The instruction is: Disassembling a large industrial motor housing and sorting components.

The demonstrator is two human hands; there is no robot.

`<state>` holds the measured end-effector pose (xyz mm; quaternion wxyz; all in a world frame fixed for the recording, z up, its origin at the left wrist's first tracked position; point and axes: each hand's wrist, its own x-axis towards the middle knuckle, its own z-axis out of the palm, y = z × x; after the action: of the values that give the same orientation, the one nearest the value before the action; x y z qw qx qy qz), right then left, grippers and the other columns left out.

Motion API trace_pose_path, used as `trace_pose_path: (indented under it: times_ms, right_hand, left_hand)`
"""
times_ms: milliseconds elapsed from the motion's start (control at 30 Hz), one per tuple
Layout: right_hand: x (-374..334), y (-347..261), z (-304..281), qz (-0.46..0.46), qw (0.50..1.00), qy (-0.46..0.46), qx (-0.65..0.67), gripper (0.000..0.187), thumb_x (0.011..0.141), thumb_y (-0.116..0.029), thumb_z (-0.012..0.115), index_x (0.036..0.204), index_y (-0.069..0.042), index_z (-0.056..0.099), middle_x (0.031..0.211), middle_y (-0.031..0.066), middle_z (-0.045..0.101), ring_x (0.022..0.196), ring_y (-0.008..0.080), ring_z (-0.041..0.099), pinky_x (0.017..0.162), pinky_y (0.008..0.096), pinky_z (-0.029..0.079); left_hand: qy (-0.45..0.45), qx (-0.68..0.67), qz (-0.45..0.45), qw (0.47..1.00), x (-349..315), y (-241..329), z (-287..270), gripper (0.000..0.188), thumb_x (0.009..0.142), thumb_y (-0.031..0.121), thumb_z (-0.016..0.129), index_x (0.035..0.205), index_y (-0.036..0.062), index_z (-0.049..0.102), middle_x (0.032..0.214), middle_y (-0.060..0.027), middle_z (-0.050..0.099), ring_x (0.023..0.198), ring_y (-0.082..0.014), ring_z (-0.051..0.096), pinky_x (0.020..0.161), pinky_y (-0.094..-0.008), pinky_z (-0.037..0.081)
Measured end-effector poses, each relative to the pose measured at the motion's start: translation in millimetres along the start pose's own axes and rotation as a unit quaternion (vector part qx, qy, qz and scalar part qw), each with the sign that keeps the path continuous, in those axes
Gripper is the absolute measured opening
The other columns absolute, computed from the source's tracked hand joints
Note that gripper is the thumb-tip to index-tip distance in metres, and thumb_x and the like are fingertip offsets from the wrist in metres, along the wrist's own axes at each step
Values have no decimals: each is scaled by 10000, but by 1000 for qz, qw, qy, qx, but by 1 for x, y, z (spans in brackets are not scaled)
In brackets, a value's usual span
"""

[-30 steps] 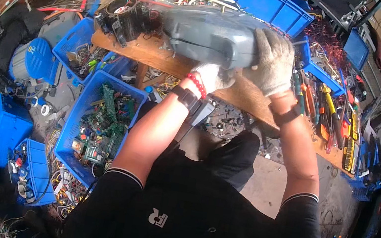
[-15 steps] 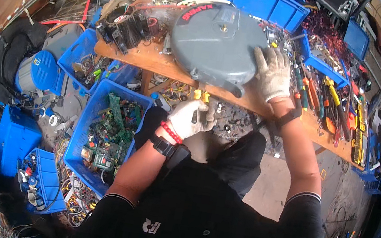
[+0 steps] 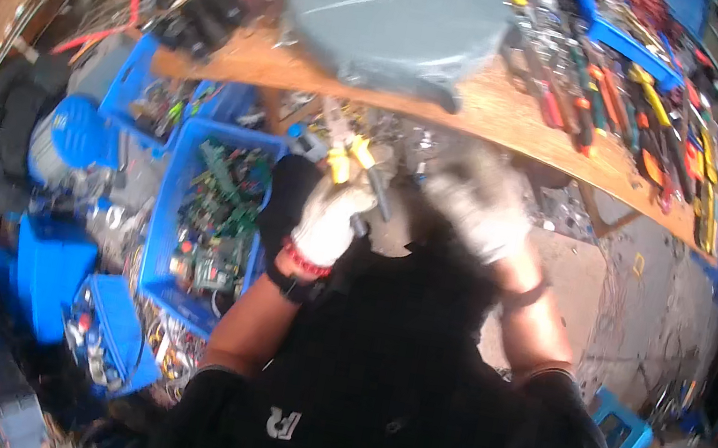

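Observation:
My left hand (image 3: 326, 223), in a pale work glove, is closed on a pair of pliers (image 3: 360, 150) with yellow and black handles. The pliers lie above my lap, their jaws toward the bench, handles spread apart. My gloved right hand (image 3: 481, 208) is in the air below the bench edge, to the right of the pliers. Motion blur smears its fingers, so whether it holds anything is unclear. Beyond both hands, a big rounded grey casing (image 3: 403, 18) lies on the wooden bench (image 3: 527, 129), and neither hand touches it.
Screwdrivers and other hand tools (image 3: 608, 100) lie along the bench's right side. A blue crate (image 3: 156, 233) of green circuit boards stands on the floor at my left, near a blue lidded bucket (image 3: 80, 130). A blue stool (image 3: 622, 425) is at the lower right.
My right hand has left the grey casing and come down toward my lap. My left hand shows more of the pliers, their handles now spread. The view has shifted, placing the bench higher.

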<state>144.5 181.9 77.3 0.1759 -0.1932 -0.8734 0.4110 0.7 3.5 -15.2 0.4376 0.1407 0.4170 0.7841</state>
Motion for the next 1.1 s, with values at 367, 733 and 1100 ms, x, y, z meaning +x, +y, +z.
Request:
trace_pose_path:
  times_ms: [367,733,1100]
  right_hand:
    - [-34,72,-54,-209,914,268,-221,182,899,-116,570,1023,-54,688,918,136,661,816,340,655,704,420,534]
    - [43,160,-237,177,826,245,-476,473,913,-422,626,1226,-68,639,1165,244,651,1072,424,629,910,493,509]
    - [86,21,-54,-48,951,59,-298,413,895,-451,635,867,-42,690,877,217,681,846,386,681,772,460,537]
  left_hand:
    - [-147,242,30,958,26,6,92,520,1010,238,528,1445,-35,445,1365,-162,566,1197,-210,577,1043,-328,445]
    - [9,-101,40,994,55,22,3,498,954,351,615,1334,37,543,1259,-172,631,1115,-321,623,987,-497,509]
    - [44,-173,-42,983,101,41,2,307,991,367,551,1115,87,553,1097,-137,622,1012,-298,648,871,-463,558]
